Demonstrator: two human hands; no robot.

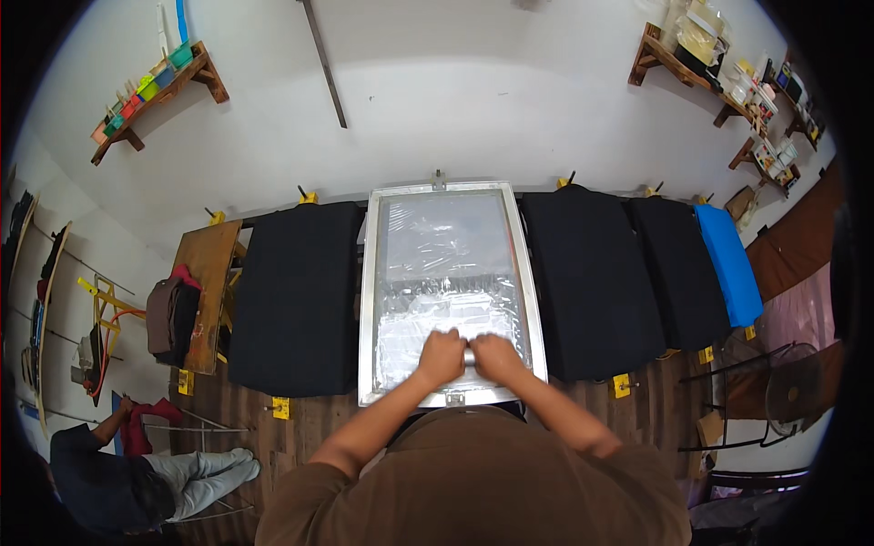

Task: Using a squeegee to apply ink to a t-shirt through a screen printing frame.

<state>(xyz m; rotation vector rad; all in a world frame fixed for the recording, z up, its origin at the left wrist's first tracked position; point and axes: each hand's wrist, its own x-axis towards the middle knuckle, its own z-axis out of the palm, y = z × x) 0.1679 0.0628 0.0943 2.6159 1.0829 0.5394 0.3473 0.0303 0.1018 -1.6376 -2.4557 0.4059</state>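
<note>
A printing screen (368, 309) with a pale metal frame lies straight in front of me, its mesh covered by shiny, streaked clear film. Over its near part, my left hand (442, 356) and my right hand (495, 358) are closed side by side. Both grip what looks like a squeegee (470, 356); only a short grey piece shows between the fists, and the rest is hidden beneath them. Black fabric covers a board (296, 296) left of the screen, and a similar black-covered board (592, 282) lies to its right.
Farther right are another black-covered board (681, 264) and a blue one (728, 264). Folded garments (173, 318) rest on a wooden board (209, 305) at left. Yellow clamps (280, 408) stick out from the row. A person (114, 473) holds red cloth at lower left; a fan (790, 387) stands right.
</note>
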